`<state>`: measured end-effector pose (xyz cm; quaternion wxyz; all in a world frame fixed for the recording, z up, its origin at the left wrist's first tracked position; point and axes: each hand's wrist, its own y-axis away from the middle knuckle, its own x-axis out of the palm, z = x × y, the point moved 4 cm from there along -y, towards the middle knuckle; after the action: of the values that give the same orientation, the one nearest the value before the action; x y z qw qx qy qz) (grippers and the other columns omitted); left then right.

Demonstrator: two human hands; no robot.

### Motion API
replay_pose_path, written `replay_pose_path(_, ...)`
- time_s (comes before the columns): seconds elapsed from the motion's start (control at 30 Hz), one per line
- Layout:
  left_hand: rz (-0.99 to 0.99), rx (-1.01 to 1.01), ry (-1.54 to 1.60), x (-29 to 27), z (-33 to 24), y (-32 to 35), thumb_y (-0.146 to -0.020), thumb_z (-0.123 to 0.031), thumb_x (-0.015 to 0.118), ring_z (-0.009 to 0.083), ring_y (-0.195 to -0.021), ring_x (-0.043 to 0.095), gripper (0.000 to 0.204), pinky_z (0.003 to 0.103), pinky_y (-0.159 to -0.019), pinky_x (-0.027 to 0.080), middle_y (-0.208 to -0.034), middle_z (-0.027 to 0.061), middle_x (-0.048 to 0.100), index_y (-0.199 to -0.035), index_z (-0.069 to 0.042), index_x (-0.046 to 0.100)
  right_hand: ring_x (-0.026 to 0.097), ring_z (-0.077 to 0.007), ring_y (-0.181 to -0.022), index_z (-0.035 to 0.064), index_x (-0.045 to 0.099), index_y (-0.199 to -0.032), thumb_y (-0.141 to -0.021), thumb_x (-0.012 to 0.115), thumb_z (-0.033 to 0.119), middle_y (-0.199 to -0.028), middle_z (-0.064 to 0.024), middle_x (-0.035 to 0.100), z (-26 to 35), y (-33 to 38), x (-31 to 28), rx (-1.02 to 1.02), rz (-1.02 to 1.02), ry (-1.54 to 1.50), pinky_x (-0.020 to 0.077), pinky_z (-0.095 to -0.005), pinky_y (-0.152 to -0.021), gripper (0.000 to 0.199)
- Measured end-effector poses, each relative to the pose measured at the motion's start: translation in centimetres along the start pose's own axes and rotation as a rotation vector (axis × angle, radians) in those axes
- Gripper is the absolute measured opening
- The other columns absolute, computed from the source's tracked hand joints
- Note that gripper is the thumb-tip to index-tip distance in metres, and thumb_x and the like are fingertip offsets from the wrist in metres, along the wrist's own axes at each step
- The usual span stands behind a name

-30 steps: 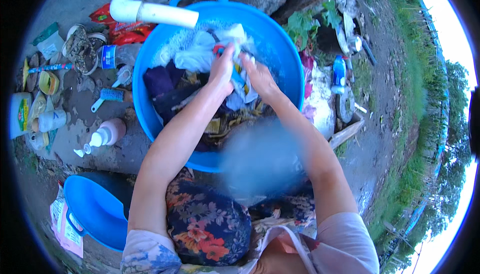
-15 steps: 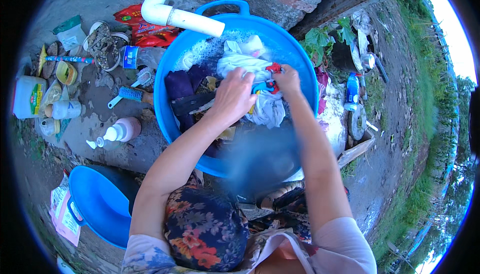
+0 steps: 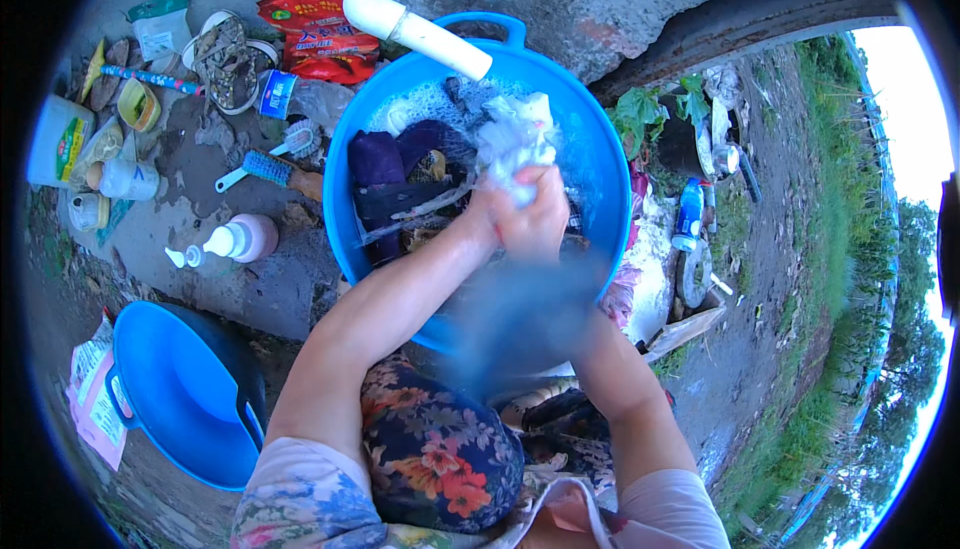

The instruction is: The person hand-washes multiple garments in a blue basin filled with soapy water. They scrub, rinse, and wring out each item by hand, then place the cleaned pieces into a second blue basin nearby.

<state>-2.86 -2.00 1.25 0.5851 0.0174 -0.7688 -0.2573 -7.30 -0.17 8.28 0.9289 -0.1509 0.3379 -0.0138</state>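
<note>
A bunched white garment [image 3: 517,139], wet and sudsy, is gripped by both my hands over the large blue tub [image 3: 345,219]. My left hand [image 3: 492,207] is closed round its near part, and my right hand [image 3: 536,217] clasps it right beside the left. The fingers are partly hidden behind the hands and cloth. Dark clothes [image 3: 385,174], some purple, lie in the tub to the left of my hands. Foamy water [image 3: 425,107] shows at the far side. A blurred dark shape [image 3: 520,319] covers part of my right forearm and the near rim.
A white pipe [image 3: 430,37] hangs over the tub's far rim. To the left lie a blue brush [image 3: 268,169], a pump bottle [image 3: 245,237] and a red bag [image 3: 318,37]. Another blue tub [image 3: 180,389] stands tilted at lower left. A blue bottle [image 3: 689,214] is on the right.
My hands have come together on the white garment, which is now bunched and lies farther right. The red and blue patches on the cloth no longer show. The view has shifted slightly.
</note>
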Motion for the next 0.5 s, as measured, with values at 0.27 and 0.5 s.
replay_pose_path(0.27, 0.044, -0.039, 0.171, -4.0, -1.6, 0.8, -0.092, -0.036, 0.043, 0.0201, -0.088, 0.060, 0.031, 0.038, -0.078, 0.050, -0.098, 0.0084, 0.060, -0.111, -0.012, 0.053, 0.058, -0.0154, -0.069, 0.0023, 0.057, -0.081, -0.076, 0.067, 0.009, -0.075, -0.0094, 0.061, 2.2, 0.5, 1.1, -0.174, -0.054, -0.111, 0.0463, -0.0334, -0.061, 0.013)
replay_pose_path(0.5, 0.241, 0.463, -1.756, 1.3, -3.3, 2.2, -0.079, -0.029, 0.064, 0.0341, -0.084, 0.062, 0.036, 0.039, -0.074, 0.048, -0.086, 0.0227, 0.062, -0.098, 0.001, 0.061, 0.053, -0.0235, -0.105, 0.0032, 0.044, -0.129, -0.088, 0.041, 0.053, -0.117, -0.0149, 0.055, -5.3, -3.8, -3.0, 0.906, 0.358, -0.744, 0.0410, -0.0432, -0.089, 0.064)
